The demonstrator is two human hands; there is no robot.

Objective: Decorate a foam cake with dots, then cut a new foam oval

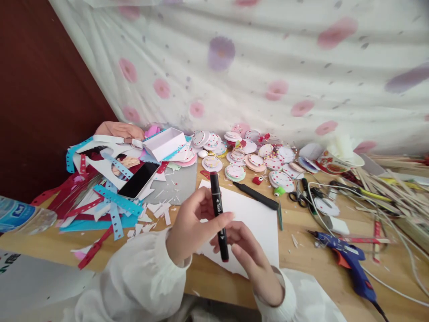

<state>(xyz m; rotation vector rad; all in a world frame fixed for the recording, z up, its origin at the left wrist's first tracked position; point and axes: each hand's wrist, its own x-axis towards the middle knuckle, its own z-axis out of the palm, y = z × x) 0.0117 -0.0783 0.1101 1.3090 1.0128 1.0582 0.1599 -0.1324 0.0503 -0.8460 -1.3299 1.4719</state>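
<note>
A black marker [216, 201] with a red-tinted lower tip stands nearly upright in front of me. My left hand [191, 228] is closed around it, thumb across the front and fingers behind. Beside its lower end is my right hand [251, 257], thumb and fingers apart; whether its fingertips touch the marker is hard to tell. Under both hands lies a white sheet of paper [263, 228]. Across the sheet's far edge rests a long black tool [256, 195], perhaps a closed craft knife.
To the right lie a blue glue gun [351, 264], scissors [298, 198], white cables and wooden sticks [398, 197]. Round paper discs [281, 180] are piled at the back. Leftward are paper scraps [117, 208], a phone [140, 180], a white box [166, 143] and a bottle [27, 217].
</note>
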